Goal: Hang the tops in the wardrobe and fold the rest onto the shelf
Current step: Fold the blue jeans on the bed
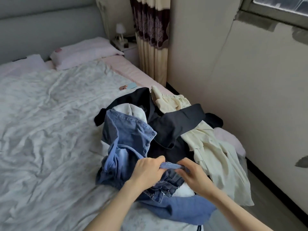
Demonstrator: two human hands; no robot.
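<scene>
Left hand [146, 169] and right hand [195, 175] both grip the blue denim jeans [128, 139] atop the clothes pile near the bed's [50, 130] right edge; lifting could drag tangled garments floorward.

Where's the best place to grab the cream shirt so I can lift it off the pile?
Take the cream shirt at its upper end near the dark garment, coming from the right side by the wall. That end lies bunched on top; the lower part hangs over the bed edge.
</scene>
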